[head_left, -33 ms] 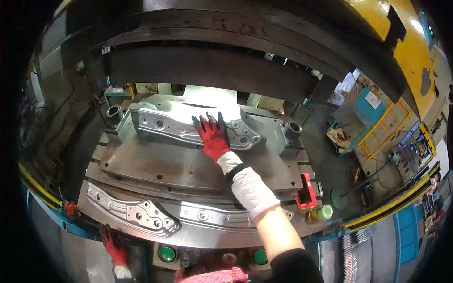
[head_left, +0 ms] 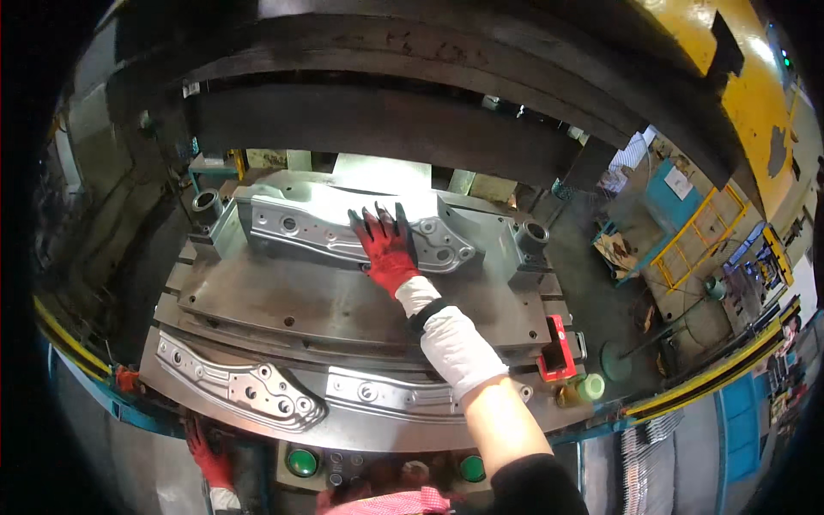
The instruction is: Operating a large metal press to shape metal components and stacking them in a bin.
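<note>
My right hand [head_left: 388,249], in a red glove with dark fingertips, lies with fingers spread on a stamped metal panel [head_left: 296,232]. That long, curved panel has several holes and rests on the raised die block [head_left: 343,296]. My palm covers part of its right half. At the lower left, my left hand [head_left: 209,459], also red-gloved, is beside the plate's front edge with its fingers stretched out and nothing visible in them. Nearby on the front plate lies a second stamped panel [head_left: 236,386]. A third stamped panel [head_left: 390,395] lies to its right, partly hidden under my right forearm.
The dark upper press ram [head_left: 386,120] hangs above the die. Guide posts [head_left: 206,206] stand at both sides. A red block [head_left: 560,348] and a green-capped container [head_left: 590,388] are at right. Green push buttons [head_left: 302,462] sit along the front. A yellow frame [head_left: 699,236] stands far right.
</note>
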Demonstrator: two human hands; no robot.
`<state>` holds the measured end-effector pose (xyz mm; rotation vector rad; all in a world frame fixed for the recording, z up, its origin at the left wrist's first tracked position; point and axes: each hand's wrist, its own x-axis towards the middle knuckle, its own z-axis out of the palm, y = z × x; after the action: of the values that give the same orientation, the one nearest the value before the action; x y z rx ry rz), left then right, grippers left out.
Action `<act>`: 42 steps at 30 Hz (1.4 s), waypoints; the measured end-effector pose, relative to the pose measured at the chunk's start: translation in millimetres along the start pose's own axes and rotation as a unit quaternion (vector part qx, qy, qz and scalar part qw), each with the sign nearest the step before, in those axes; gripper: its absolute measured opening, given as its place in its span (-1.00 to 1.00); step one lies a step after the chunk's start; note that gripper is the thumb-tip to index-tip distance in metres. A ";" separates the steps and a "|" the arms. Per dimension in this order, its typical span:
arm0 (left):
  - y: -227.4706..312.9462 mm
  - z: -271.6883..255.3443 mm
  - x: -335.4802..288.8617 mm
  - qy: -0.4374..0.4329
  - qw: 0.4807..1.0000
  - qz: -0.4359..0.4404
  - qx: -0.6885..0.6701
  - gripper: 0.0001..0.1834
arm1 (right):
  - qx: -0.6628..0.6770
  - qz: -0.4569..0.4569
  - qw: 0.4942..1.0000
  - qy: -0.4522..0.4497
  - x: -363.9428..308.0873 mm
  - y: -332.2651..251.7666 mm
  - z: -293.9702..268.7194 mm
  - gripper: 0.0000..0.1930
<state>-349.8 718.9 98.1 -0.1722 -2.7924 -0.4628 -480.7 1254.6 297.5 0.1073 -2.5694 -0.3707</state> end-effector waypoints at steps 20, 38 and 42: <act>10.4 182.3 -77.6 -0.398 0.789 -0.171 -0.436 0.36 | 0.099 0.674 0.731 0.040 -525.1 -42.5 -36.4 -0.09; 8.5 205.0 -79.2 -0.371 0.871 -0.175 -0.271 0.38 | 0.295 0.625 0.655 -0.306 -595.0 -109.5 33.6 0.21; 17.2 188.4 -72.1 -0.395 0.874 -0.192 -0.209 0.51 | 0.325 0.676 0.589 -0.300 -558.2 -108.1 4.7 0.22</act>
<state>-330.9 792.9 -89.5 0.1508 -3.4757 -1.3705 -6.9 1235.5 -16.3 -1.8619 -2.3117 1.2906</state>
